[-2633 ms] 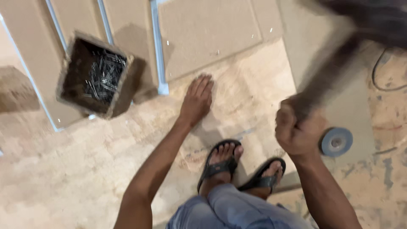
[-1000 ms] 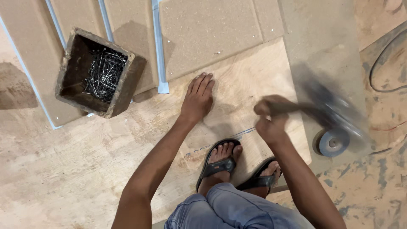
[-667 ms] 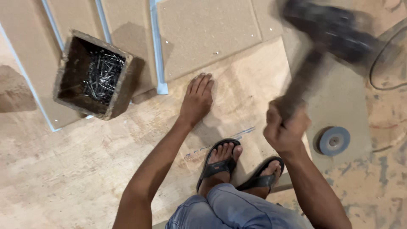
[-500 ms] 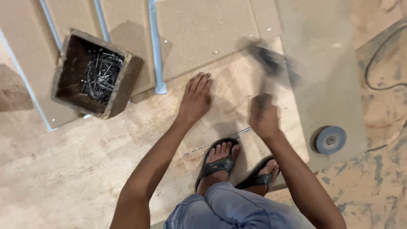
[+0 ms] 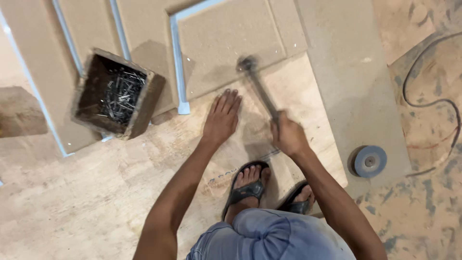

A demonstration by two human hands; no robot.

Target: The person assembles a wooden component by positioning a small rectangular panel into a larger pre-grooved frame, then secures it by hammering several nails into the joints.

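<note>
Half a sec ago the hammer (image 5: 257, 84) was a blur just above the right hand; now it's down, head resting at or very near the joint where the plywood sheet (image 5: 144, 168) meets the fibreboard panel (image 5: 231, 38), just beyond the tips of the left hand's fingers (image 5: 231, 98). Right hand (image 5: 288, 136) has its fingers wrapped tight round the lower end of the handle, which slopes up and away to the head. Left hand (image 5: 222, 119) lies flat, palm down on the plywood, fingers straight and close together w/ only slight gaps, pressing the sheet rather than pinching anything. Can't tell if a nail sits under the head — too small, and the head is a bit smeared. Main risk as I judge it: the strike point is so near those left fingertips that a swing drifting toward the body would land on them, esp. w/ a grip this far down the handle, where small wrist errors grow at the head. A glancing blow could also skid off the panel edge or dent the board. Feet in open sandals (image 5: 245, 190) sit just behind both hands, so a slipped hammer has bare toes below it. Wooden box of nails (image 5: 118, 94) stands well off past the left fingers; grinding disc (image 5: 369, 161) lies apart, beyond the right hand — neither in the swing path.
</note>
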